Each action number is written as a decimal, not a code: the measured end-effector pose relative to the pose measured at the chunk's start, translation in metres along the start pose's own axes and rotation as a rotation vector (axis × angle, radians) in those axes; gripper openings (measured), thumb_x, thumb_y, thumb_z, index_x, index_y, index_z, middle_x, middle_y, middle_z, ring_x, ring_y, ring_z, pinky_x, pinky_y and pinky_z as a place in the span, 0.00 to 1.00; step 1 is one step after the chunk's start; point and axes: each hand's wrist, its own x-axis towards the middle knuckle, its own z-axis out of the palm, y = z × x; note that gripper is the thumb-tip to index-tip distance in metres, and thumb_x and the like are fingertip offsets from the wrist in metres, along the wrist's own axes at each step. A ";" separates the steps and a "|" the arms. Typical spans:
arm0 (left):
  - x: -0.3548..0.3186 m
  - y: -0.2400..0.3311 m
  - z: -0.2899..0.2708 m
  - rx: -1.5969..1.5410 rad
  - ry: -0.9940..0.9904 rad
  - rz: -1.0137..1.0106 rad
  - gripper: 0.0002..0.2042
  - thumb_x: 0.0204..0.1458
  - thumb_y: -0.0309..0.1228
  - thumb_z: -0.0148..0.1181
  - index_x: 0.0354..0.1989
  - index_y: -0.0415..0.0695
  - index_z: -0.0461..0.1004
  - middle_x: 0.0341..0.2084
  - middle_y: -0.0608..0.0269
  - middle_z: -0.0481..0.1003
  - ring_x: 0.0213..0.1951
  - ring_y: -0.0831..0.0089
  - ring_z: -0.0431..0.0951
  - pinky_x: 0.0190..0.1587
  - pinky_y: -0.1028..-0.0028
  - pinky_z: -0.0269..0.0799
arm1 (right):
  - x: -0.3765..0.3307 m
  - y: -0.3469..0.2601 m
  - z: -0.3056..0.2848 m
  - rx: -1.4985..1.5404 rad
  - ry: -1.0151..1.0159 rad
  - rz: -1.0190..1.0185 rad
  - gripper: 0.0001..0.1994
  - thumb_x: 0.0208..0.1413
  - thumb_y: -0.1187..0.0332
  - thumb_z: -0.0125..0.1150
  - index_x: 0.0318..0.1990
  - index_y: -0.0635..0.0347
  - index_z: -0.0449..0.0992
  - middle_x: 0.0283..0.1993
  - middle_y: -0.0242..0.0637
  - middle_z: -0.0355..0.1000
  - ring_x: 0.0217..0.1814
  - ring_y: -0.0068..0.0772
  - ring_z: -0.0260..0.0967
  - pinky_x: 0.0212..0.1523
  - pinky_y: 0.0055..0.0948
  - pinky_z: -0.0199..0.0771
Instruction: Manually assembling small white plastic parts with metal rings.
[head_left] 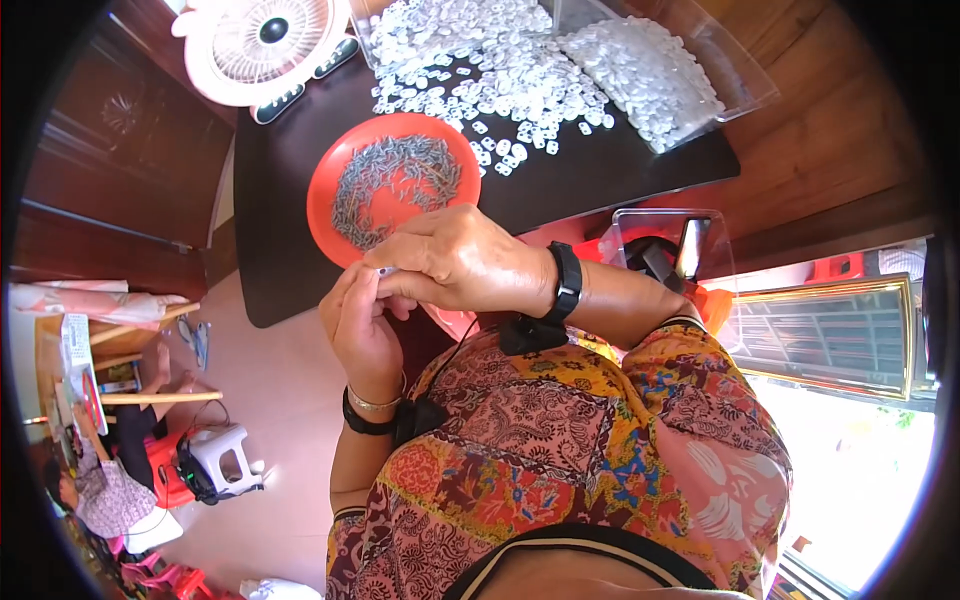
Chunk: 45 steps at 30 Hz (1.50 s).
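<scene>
My two hands meet over the near rim of a red plate [322,190] strewn with small grey metal screws [395,150]. Between the fingertips shows a sliver of a small white piece [387,271] with a dark spot. My left hand [358,325] has its fingers pinched together around this piece. From the right, my right hand [455,258] reaches over with its thumb and fingers closed against the same spot; what its fingertips grip is hidden. Beyond the plate lies a heap of small white plastic pieces with holes [530,85], some scattered singly.
Everything stands on a dark table [275,220] with a rounded left corner. A white fan [272,30] is at the far left. A bulging clear bag of white pieces [650,85] rests in a clear tray. A clear bin [725,240] sits below the table's right edge. Another person [115,495] is at far left.
</scene>
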 end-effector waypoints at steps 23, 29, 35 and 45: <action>-0.005 0.000 -0.029 0.128 -0.024 -0.054 0.15 0.60 0.31 0.42 0.31 0.35 0.73 0.16 0.63 0.68 0.20 0.78 0.67 0.25 0.80 0.60 | -0.008 0.114 -0.109 -0.574 -0.341 0.331 0.10 0.46 0.64 0.59 0.34 0.57 0.79 0.35 0.40 0.76 0.40 0.45 0.72 0.42 0.40 0.72; -0.007 -0.001 -0.029 0.135 -0.029 -0.064 0.15 0.60 0.32 0.42 0.31 0.35 0.73 0.17 0.63 0.69 0.21 0.78 0.67 0.25 0.80 0.60 | -0.009 0.125 -0.101 -0.599 -0.385 0.378 0.10 0.48 0.63 0.61 0.37 0.56 0.79 0.35 0.39 0.74 0.41 0.43 0.71 0.42 0.36 0.71; -0.005 -0.005 -0.029 0.154 -0.046 -0.071 0.15 0.60 0.33 0.43 0.32 0.35 0.73 0.17 0.63 0.69 0.21 0.78 0.68 0.25 0.80 0.60 | 0.001 0.127 -0.098 -0.546 -0.411 0.461 0.10 0.48 0.62 0.61 0.35 0.56 0.78 0.31 0.39 0.74 0.36 0.43 0.72 0.38 0.37 0.71; -0.007 0.001 -0.027 0.078 -0.038 -0.130 0.13 0.58 0.30 0.46 0.30 0.36 0.74 0.19 0.68 0.69 0.23 0.82 0.65 0.27 0.81 0.58 | 0.004 0.145 -0.081 -0.554 -0.389 0.463 0.08 0.47 0.64 0.61 0.31 0.57 0.75 0.28 0.39 0.74 0.33 0.43 0.72 0.35 0.37 0.70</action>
